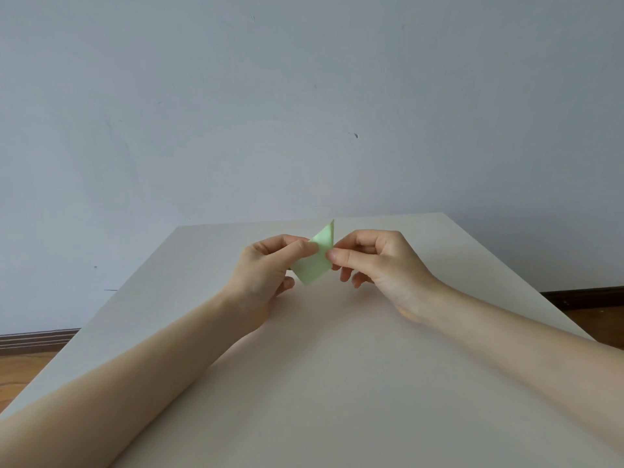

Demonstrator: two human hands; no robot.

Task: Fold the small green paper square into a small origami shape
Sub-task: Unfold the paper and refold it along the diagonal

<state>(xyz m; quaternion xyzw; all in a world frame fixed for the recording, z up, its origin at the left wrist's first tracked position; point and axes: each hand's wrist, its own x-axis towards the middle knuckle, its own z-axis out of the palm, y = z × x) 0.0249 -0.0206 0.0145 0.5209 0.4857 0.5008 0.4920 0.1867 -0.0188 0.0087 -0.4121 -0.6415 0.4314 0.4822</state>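
Note:
The small green paper (315,265) is partly folded, with a pointed tip sticking up and a wider lower part. It is held in the air a little above the white table (337,383). My left hand (263,268) pinches its left edge between thumb and forefinger. My right hand (378,261) pinches the right edge the same way, the other fingers curled below. The middle of the paper is partly hidden behind both thumbs.
The table's far edge lies just behind the hands, against a pale blue-grey wall (304,113). Wooden floor (20,369) and dark skirting show past the table's left and right sides. Both forearms reach in across the tabletop.

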